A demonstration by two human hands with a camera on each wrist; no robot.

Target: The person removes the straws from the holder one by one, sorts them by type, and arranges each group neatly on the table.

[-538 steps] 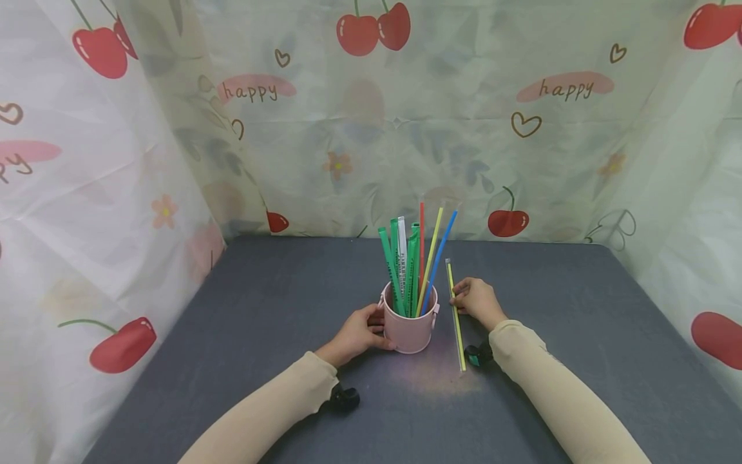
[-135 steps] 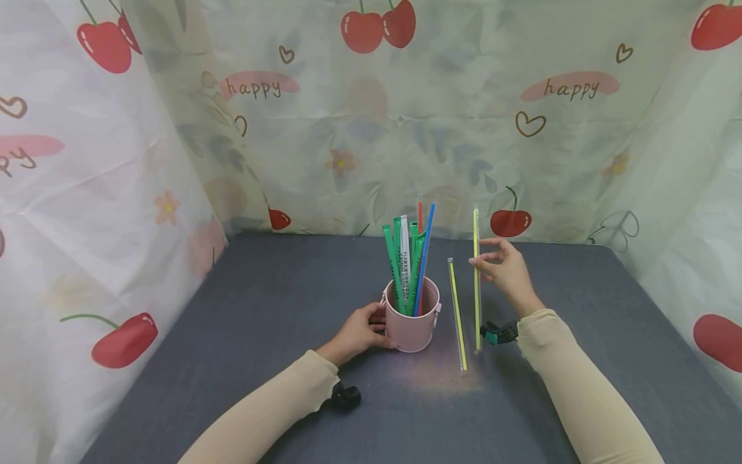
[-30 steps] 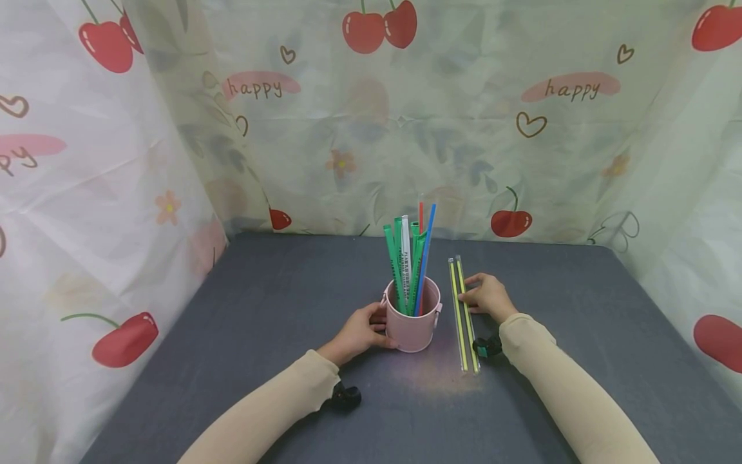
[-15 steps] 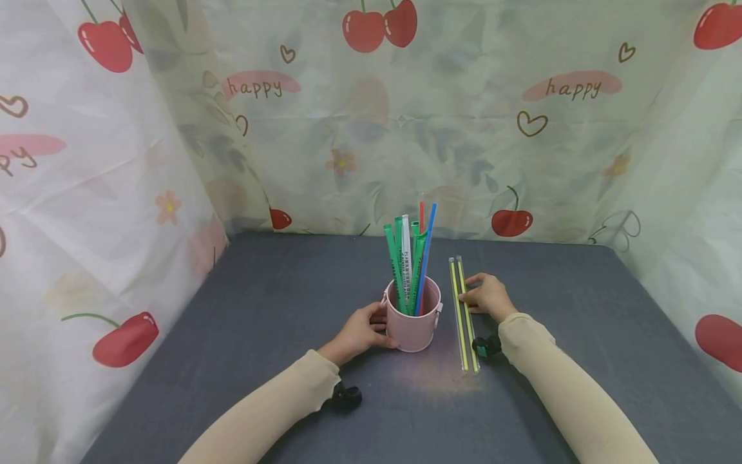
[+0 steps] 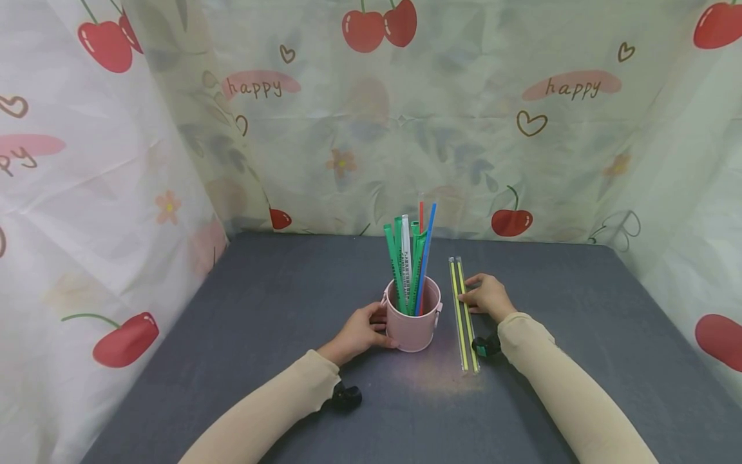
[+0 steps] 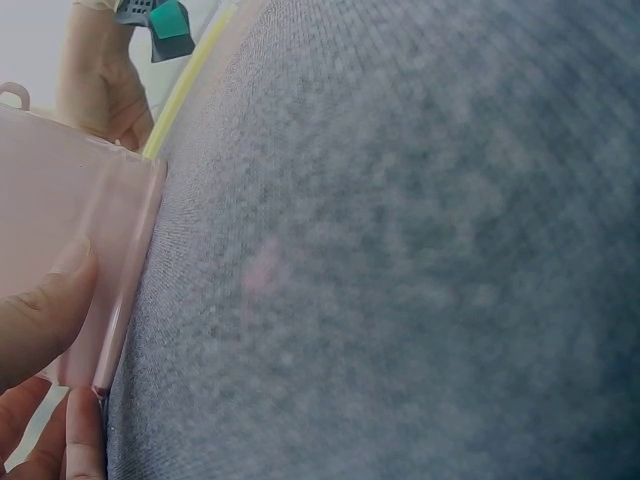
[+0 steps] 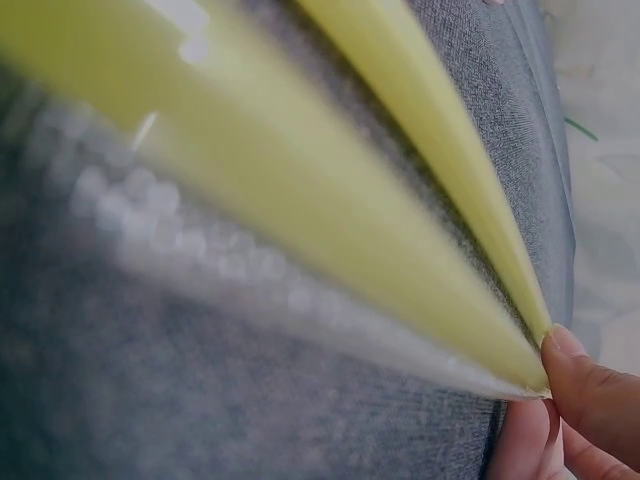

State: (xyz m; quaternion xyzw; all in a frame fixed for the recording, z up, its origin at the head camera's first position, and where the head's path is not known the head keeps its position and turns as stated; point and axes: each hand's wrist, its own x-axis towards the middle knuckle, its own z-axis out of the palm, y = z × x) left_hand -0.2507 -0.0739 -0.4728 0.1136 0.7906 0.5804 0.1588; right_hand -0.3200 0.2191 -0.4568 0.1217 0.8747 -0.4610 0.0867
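Note:
A small pink bucket [image 5: 409,336] stands upright on the dark table, my left hand [image 5: 361,334] holding its side with thumb low on the wall. Out of it lean several green paper-wrapped straws [image 5: 393,267], a white wrapped one [image 5: 406,248], a blue straw [image 5: 428,248] and a red straw [image 5: 421,211]. To its right lie two yellow straws in clear wrappers, side by side: the nearer-to-bucket yellow straw [image 5: 456,309] and the outer yellow straw [image 5: 470,335]. My right hand [image 5: 488,296] pinches the outer one; in the right wrist view its thumb [image 7: 590,390] presses the wrapper edge.
The dark tabletop [image 5: 278,283] reaches back to a cloth curtain [image 5: 400,148] printed with cherries, which also hangs on both sides. Black wrist devices [image 5: 346,397] sit under both sleeves.
Earlier, one yellow straw leaned in the bucket; my right hand then held it upright at the right and laid it beside the first. Over the last second almost nothing moved; my left hand stayed at the bucket.

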